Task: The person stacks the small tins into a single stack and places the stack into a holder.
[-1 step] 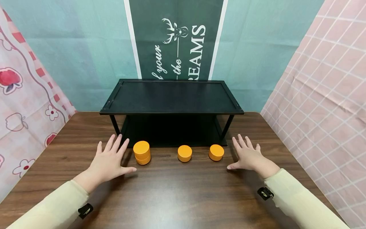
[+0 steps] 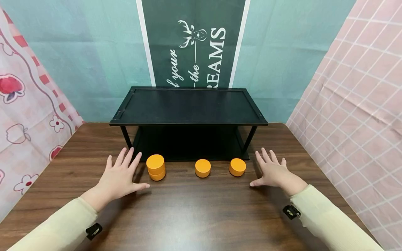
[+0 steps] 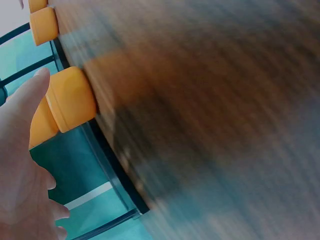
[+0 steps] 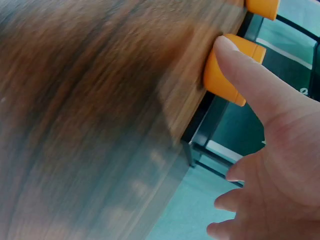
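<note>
My left hand (image 2: 117, 177) hovers over the left of the table, fingers spread, holding nothing. Just to its right stands a taller orange round stack (image 2: 156, 167), seemingly two flat round containers one on top of the other; the left wrist view shows the seam between the upper and lower parts (image 3: 72, 97). A single short orange round container (image 2: 202, 168) sits near the middle, and another (image 2: 237, 167) stands further right. Beside that one, apart from it, my right hand (image 2: 272, 171) hovers with fingers spread and nothing in it.
Behind the orange containers stands a black two-level rack (image 2: 188, 106) with thin posts; its lower shelf (image 2: 188, 143) lies close behind them. The brown wooden table (image 2: 191, 212) stretches toward me. Patterned cloths hang at the back (image 2: 94, 59) and both sides.
</note>
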A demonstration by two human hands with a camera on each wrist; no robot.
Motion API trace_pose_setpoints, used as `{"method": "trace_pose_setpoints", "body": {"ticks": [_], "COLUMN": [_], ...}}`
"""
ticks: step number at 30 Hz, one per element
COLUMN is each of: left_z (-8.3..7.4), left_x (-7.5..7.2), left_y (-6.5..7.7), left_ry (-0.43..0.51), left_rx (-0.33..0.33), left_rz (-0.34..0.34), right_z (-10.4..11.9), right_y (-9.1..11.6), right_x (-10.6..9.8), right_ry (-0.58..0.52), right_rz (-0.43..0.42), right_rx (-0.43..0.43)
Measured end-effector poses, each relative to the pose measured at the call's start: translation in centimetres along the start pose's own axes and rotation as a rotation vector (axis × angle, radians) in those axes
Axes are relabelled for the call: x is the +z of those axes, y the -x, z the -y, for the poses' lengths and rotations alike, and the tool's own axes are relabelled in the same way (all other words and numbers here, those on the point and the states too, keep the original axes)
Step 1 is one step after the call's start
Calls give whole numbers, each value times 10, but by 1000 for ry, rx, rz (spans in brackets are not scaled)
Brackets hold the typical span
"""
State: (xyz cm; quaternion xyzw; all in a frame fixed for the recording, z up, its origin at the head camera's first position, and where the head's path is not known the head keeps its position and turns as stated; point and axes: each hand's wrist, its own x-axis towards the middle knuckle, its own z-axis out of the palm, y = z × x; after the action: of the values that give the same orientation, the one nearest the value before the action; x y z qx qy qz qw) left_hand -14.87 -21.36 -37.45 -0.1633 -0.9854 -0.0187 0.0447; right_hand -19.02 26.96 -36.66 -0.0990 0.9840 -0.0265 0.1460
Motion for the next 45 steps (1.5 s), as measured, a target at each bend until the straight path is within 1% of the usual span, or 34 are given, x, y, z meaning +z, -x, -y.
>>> {"method": "trace_pose_setpoints", "body": {"ticks": [4,9,15,18,22,25,27,30,34,37,41,42,44,45], "left_z": [1,1,-2,-3,-2,-1,0,2,4,4,2,1,0,-1], "left_x": [1,0,-1,0,2,5,8,12,18,23,29,31,33,35], "left_y": [1,1,1,1,0,-1,-2,-4,-6,-8,-11,-11,-13,-13], "left_ry": [14,40,58,51,62,105,165,281,478,664,901,947,1011,1041], "left_rx": [-3,-9,1,8,9,1,-6,-17,-23,-33,-31,-23,-15,-21], "left_rz": [14,28,27,14,1,9,14,22,47,81,96,96,88,86], "right_z": [-1,1,4,6,6,7,7,7,5,5,8,9,10,11], "right_y": [1,4,6,6,5,4,3,1,-1,-3,-8,-9,-12,-13], "right_x": [-1,-4,-4,-1,3,5,7,10,16,19,24,25,27,29], "right_ry": [-6,-17,-25,-33,-84,-141,-176,-227,-327,-407,-484,-502,-543,-561], "right_rz": [-8,-46,-70,-85,-136,-175,-192,-201,-189,-170,-156,-155,-156,-157], "right_rx": [-9,-30,-45,-61,-103,-139,-163,-190,-229,-258,-265,-260,-251,-248]}}
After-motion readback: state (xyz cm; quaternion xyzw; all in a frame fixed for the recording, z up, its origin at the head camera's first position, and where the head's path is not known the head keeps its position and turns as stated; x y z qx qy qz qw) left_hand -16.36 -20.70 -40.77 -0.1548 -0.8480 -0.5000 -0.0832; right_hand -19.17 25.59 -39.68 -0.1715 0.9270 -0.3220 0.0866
